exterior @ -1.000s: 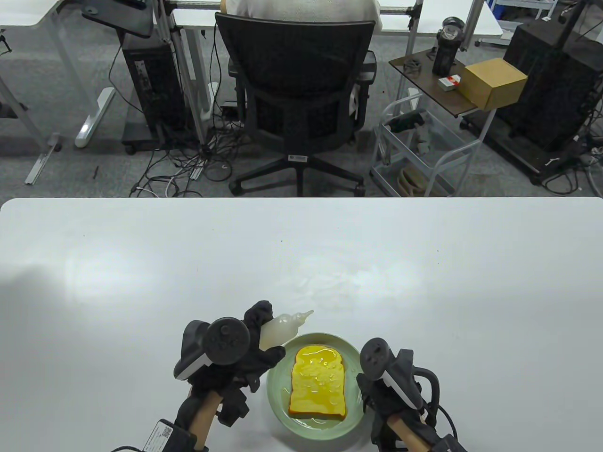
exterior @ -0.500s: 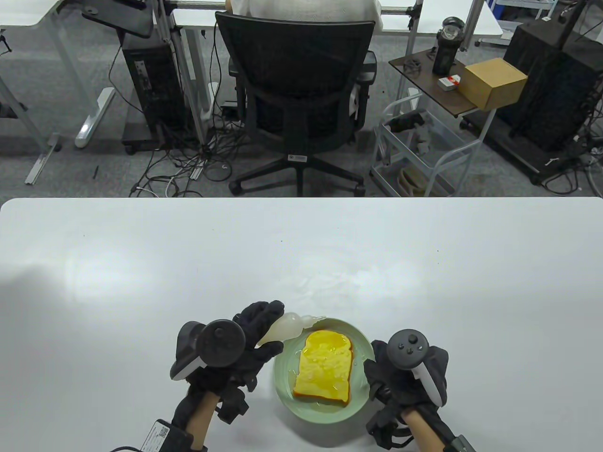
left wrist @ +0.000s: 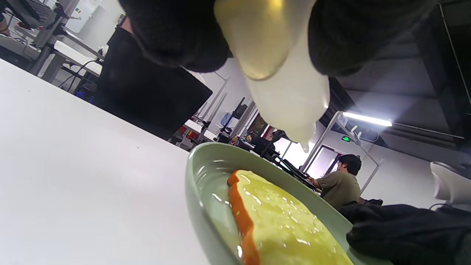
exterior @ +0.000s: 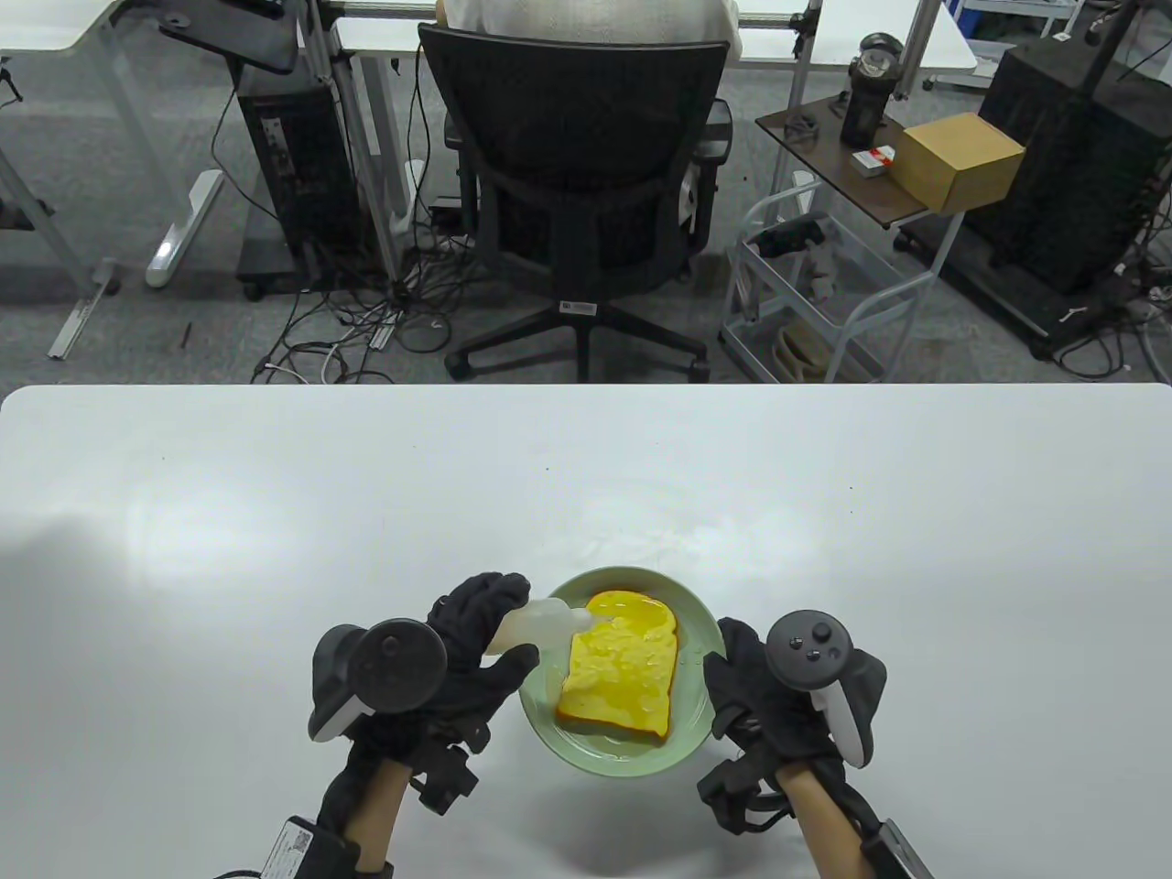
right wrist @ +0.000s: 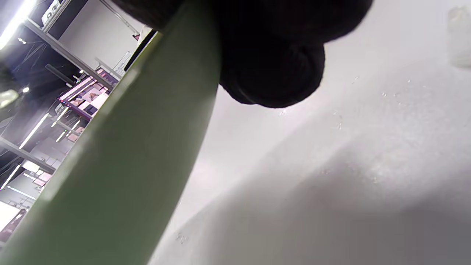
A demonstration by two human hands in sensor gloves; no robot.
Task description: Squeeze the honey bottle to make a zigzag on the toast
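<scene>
A yellow glazed toast (exterior: 621, 667) lies on a pale green plate (exterior: 687, 746) near the table's front edge. My left hand (exterior: 476, 641) grips a translucent honey bottle (exterior: 538, 624), its nozzle tilted down over the toast's upper left corner. In the left wrist view the bottle (left wrist: 283, 81) hangs between my fingers just above the toast (left wrist: 287, 228) and the plate (left wrist: 200, 191). My right hand (exterior: 746, 682) holds the plate's right rim; the right wrist view shows the rim (right wrist: 121, 162) pressed under my glove.
The white table (exterior: 275, 513) carries a few shiny honey smears (exterior: 641, 549) just beyond the plate. A black office chair (exterior: 577, 192) and a cart (exterior: 806, 293) stand on the floor past the far edge.
The plate and toast have moved away from me and slightly left, carried by my right hand. My left hand tipped the bottle's nozzle down onto the toast's corner.
</scene>
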